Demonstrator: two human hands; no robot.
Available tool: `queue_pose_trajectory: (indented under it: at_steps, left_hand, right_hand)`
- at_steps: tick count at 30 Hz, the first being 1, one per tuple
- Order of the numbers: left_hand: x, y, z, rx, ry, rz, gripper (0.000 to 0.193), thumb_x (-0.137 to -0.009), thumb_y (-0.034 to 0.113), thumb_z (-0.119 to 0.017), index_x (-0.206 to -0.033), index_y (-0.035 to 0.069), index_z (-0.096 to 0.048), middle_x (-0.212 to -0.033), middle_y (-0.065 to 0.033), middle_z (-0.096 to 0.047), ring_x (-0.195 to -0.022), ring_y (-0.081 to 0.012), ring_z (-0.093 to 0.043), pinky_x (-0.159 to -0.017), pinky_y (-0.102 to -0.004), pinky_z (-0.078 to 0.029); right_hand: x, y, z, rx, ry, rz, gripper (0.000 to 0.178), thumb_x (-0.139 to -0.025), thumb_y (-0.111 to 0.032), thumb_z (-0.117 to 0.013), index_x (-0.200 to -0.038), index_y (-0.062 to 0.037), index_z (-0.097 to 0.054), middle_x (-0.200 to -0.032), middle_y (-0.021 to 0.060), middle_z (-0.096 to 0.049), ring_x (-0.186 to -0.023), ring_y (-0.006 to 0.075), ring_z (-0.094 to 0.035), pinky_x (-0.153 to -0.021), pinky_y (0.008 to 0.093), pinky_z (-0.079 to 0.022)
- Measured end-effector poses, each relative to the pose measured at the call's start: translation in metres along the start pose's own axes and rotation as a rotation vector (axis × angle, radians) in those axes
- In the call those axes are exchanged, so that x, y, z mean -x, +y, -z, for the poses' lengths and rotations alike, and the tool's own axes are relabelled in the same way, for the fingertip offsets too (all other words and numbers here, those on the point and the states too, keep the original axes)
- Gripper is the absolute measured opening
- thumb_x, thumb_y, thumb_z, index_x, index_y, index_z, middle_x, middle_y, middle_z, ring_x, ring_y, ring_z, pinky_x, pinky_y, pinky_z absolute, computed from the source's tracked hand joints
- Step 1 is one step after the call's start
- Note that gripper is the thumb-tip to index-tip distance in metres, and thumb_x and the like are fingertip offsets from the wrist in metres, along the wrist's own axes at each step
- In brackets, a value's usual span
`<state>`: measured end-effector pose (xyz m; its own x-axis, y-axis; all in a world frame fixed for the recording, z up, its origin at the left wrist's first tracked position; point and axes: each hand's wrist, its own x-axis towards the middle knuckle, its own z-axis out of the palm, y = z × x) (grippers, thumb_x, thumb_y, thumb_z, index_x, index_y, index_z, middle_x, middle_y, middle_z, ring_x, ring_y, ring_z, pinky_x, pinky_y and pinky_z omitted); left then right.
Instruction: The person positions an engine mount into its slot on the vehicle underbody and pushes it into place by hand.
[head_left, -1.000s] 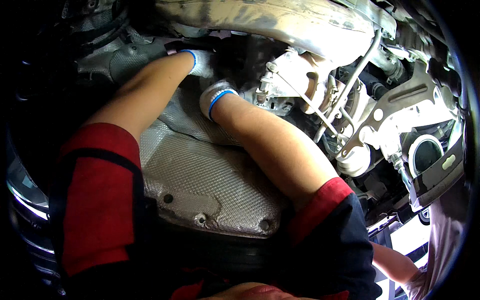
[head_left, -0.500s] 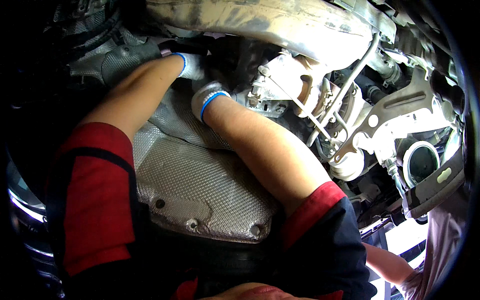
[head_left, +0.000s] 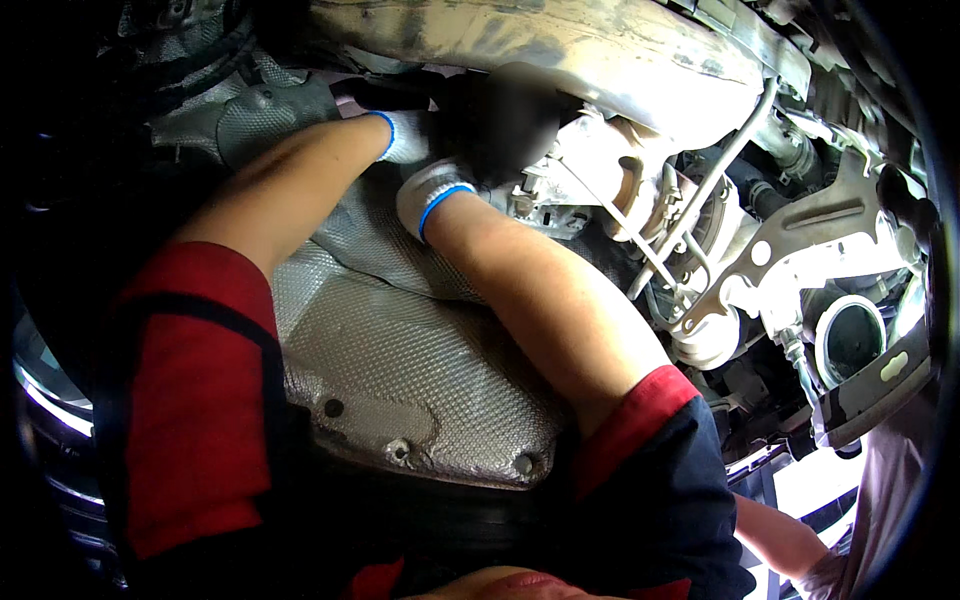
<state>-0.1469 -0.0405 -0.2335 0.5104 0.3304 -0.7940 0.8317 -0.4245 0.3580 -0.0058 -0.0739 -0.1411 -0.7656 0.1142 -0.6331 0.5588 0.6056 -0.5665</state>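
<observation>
Left hand (head_left: pixel 408 138), right hand (head_left: pixel 428 193) gloved, close together, fingers hidden; forearms (head_left: pixel 548 285) converging.

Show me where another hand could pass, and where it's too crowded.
Likely across the bare dimpled sheet, bordered by the left forearm and right forearm. It looks crowded near the tan metal part, where the gloved left hand and gloved right hand sit close together, and at picture right, among the rod and bracket.

My left grip (head_left: pixel 412 137) and right grip (head_left: pixel 432 195), both in white knit gloves (head_left: pixel 411 203) with blue cuffs, sit close together at the edge of deep shadow near a tan metal casing (head_left: pixel 570 55); my fingers are hidden. Behind my forearms (head_left: pixel 560 300) spreads a dimpled heat shield (head_left: pixel 410 365). A co-worker's arm (head_left: pixel 780 535) shows lower right.
</observation>
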Motion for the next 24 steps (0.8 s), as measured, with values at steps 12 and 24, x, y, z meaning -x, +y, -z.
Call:
queue_pose_trajectory:
  at_steps: [12, 24]
  left_hand:
    - [-0.026, -0.009, 0.003, -0.271, -0.083, -0.325, 0.034, -0.097, 0.021, -0.053, -0.117, 0.0, -0.07, -0.119, -0.0245, -0.07, -0.105, -0.0348, -0.067, -0.091, -0.0408, -0.053]
    - [-0.025, 0.006, 0.026, -0.013, -0.203, 0.041, 0.036, -0.092, 0.026, -0.06, -0.119, 0.005, -0.072, -0.119, -0.0222, -0.071, -0.105, -0.0328, -0.068, -0.091, -0.0439, -0.053]
  right_hand:
    - [-0.007, -0.002, -0.005, 0.056, -0.003, -0.004, 0.031, -0.092, -0.016, -0.054, -0.11, -0.0063, -0.078, -0.113, 0.0169, -0.075, -0.103, 0.0341, -0.073, -0.08, 0.0458, -0.058]
    - [-0.04, 0.015, -0.016, 0.088, -0.042, -0.291, 0.039, -0.095, -0.027, -0.062, -0.132, -0.0137, -0.069, -0.138, 0.0089, -0.065, -0.126, 0.0284, -0.062, -0.1, 0.0464, -0.049]
